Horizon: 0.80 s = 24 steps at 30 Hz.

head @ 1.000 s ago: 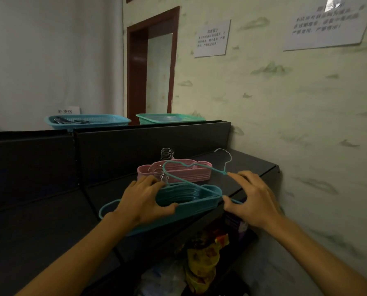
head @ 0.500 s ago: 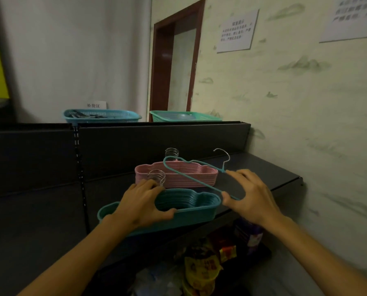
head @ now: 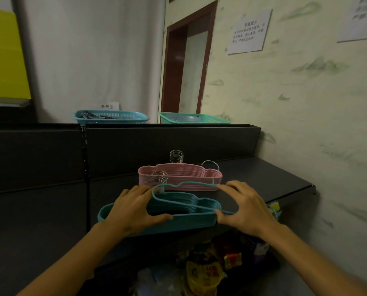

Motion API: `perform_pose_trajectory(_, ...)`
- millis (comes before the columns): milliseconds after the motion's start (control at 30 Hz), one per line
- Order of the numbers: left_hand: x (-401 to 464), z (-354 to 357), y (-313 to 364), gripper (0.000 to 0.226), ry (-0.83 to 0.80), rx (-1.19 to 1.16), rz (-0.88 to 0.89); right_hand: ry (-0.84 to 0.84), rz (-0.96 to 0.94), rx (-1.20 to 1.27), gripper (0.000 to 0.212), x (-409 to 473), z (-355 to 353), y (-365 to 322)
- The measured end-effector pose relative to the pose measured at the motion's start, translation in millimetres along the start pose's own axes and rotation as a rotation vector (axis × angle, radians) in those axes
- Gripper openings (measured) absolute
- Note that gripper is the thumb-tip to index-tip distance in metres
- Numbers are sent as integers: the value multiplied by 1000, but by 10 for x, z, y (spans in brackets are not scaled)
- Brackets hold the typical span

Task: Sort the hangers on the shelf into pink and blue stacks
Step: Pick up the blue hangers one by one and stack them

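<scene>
One blue hanger in right-hand pinch grip; left hand clasping blue stack.

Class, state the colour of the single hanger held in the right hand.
Blue-green, matching the stack below; the head view shows the hanger best.
</scene>
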<state>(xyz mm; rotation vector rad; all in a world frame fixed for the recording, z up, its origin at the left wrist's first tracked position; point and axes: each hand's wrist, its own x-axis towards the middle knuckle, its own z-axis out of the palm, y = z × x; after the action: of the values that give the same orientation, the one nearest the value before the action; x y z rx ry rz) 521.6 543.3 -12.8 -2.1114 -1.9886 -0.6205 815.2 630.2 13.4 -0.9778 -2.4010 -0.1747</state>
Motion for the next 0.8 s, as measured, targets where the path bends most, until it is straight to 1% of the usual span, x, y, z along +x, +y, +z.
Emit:
perform_pose_trajectory(133, -151, -73, -180, 111, -21, -15, -73, -32, -13, 103, 76, 117, 154, -126)
perform_pose_trajectory(233, -259, -135, -334, 126, -48, 33, -119, -68, -64, 143, 79, 243, 307, -260)
perform_pose_trajectory(300, -316, -165, -419, 129, -94, 46, -127, -92, -105, 172, 79, 325, 395, -369)
perform_pose_trajectory(433, -384, -228, -481, 122, -141, 10, -101, -155, -148, 253, 80, 458, 519, -574)
perform_pose_trajectory(633, -435, -258, -484, 97, -132, -43, -68, -190, -166, 344, 76, 561, 625, -679)
perform_pose_trajectory(733, -394, -306, -453, 94, -181, -44, -47, -202, -170, 353, 82, 567, 619, -672)
perform_pose_trajectory(800, -356, -342, -436, 92, -227, -46, -36, -250, -154, 317, 89, 568, 584, -627)
